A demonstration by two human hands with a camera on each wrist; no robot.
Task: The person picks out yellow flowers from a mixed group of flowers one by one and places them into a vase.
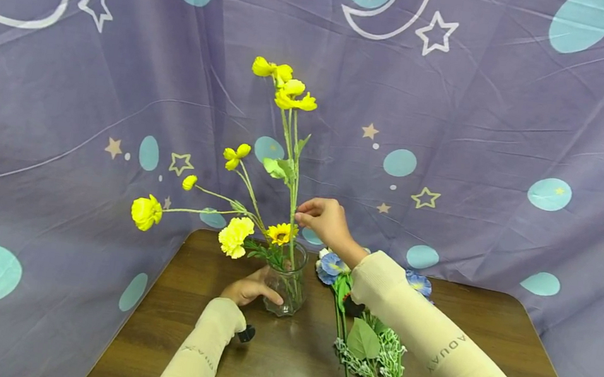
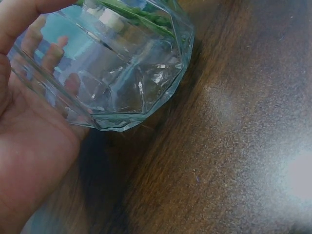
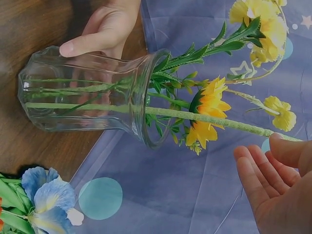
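A clear glass vase (image 1: 287, 304) stands on the table, and my left hand (image 1: 251, 287) holds its side, thumb in front and fingers behind the glass. My right hand (image 1: 328, 222) pinches the green stem of a tall yellow flower (image 1: 296, 95) above the vase mouth, thumb on the stem in the right wrist view. That stem's lower end is inside the vase (image 3: 78, 117). Also in the vase are a small sunflower (image 1: 280, 234), a yellow carnation (image 1: 235, 237) and a branching yellow stem with a round bloom (image 1: 146, 212) leaning left.
To the right of the vase lie more stems on the wooden table (image 1: 290, 365): blue flowers (image 1: 332, 266), a broad green leaf (image 1: 364, 340) and small white sprigs (image 1: 389, 353). My right forearm passes over part of them. A purple patterned cloth (image 1: 490, 111) hangs behind the table.
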